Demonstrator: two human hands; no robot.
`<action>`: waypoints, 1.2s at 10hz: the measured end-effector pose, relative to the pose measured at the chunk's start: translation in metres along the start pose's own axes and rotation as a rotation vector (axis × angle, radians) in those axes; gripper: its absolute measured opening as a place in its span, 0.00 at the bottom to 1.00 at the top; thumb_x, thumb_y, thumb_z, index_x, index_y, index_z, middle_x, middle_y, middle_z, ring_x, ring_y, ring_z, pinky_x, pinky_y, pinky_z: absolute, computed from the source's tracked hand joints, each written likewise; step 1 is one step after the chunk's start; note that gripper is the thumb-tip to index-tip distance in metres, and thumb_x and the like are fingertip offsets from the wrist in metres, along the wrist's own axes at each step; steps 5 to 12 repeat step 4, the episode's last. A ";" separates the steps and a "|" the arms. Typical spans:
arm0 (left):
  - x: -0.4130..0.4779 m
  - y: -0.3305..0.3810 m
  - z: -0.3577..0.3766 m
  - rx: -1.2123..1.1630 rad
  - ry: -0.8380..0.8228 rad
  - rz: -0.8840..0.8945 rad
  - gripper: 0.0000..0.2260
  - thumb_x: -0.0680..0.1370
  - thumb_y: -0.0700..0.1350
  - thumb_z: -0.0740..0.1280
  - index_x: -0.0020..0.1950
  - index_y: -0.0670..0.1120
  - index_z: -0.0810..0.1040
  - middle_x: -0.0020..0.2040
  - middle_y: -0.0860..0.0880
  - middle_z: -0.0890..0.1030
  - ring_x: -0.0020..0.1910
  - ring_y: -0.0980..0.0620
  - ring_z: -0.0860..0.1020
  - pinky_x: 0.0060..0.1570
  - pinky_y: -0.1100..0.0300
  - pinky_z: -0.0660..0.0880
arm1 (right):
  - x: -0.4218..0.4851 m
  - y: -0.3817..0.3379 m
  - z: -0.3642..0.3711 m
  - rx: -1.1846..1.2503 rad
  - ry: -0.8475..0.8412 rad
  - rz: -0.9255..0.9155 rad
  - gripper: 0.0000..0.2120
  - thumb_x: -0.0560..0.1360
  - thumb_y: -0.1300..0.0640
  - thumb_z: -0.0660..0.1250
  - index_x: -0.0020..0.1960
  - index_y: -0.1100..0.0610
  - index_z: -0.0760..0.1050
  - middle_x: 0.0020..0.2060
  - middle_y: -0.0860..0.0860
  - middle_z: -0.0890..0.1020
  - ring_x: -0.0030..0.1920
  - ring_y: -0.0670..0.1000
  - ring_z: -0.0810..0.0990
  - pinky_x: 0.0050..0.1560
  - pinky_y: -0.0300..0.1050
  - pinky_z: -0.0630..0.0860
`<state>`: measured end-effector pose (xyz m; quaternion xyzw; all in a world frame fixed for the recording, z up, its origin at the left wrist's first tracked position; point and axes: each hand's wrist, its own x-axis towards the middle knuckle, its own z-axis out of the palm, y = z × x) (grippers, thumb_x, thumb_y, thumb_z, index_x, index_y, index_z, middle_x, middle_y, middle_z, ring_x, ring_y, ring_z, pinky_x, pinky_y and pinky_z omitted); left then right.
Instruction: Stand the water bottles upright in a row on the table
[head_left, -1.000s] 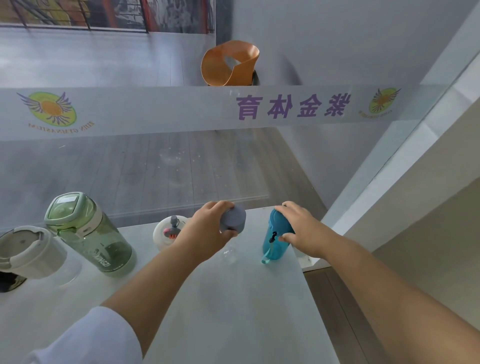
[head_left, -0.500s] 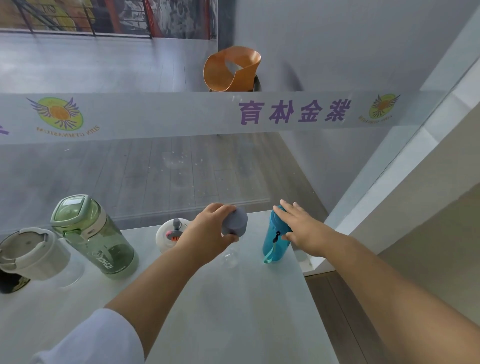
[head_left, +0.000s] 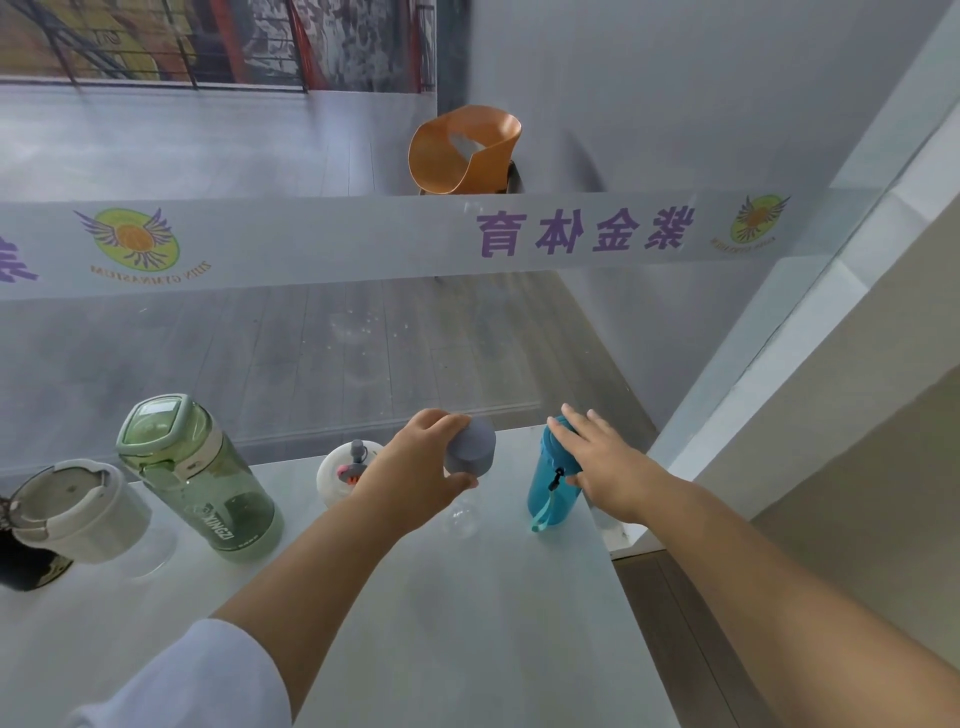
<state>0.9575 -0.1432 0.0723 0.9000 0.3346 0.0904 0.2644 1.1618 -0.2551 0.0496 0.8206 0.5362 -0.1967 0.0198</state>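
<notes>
Bottles are being set in a line along the far edge of the pale grey table (head_left: 467, 623), against the glass partition. The clear plastic bottle with the grey cap (head_left: 470, 452) is gripped at its top by the left hand (head_left: 415, 478), fingers curled round the cap and shoulder; its base appears to be resting on the table, though the transparent body is hard to make out. The teal translucent bottle with a wrist strap (head_left: 551, 480) stands upright near the table's right edge, and the right hand (head_left: 602, 467) is laid against its lid with fingers spread and nothing clasped (a steadying touch, it seems).

The clear bottle should be held by the cap until its base sits flat, then let go straight upward so it is not tipped. The teal one is best nudged inward, away from the edge. Level with them stand the small white round bottle (head_left: 340, 470), the tall green tinted bottle (head_left: 208, 483) and the clear bottle with the cream lid (head_left: 72, 506).
</notes>
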 end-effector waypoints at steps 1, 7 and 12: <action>-0.002 0.001 -0.003 0.010 0.004 0.001 0.29 0.72 0.51 0.71 0.71 0.51 0.65 0.69 0.51 0.69 0.65 0.50 0.71 0.63 0.62 0.67 | -0.006 0.000 -0.003 0.019 0.019 -0.003 0.37 0.78 0.58 0.63 0.77 0.49 0.42 0.77 0.46 0.42 0.77 0.52 0.41 0.74 0.54 0.56; -0.015 0.006 -0.042 0.113 -0.030 -0.007 0.24 0.72 0.56 0.69 0.67 0.53 0.70 0.66 0.51 0.72 0.61 0.49 0.74 0.59 0.55 0.72 | -0.029 0.001 -0.043 -0.024 0.054 0.006 0.28 0.75 0.49 0.66 0.72 0.54 0.62 0.72 0.51 0.66 0.73 0.56 0.60 0.68 0.55 0.66; -0.015 0.006 -0.042 0.113 -0.030 -0.007 0.24 0.72 0.56 0.69 0.67 0.53 0.70 0.66 0.51 0.72 0.61 0.49 0.74 0.59 0.55 0.72 | -0.029 0.001 -0.043 -0.024 0.054 0.006 0.28 0.75 0.49 0.66 0.72 0.54 0.62 0.72 0.51 0.66 0.73 0.56 0.60 0.68 0.55 0.66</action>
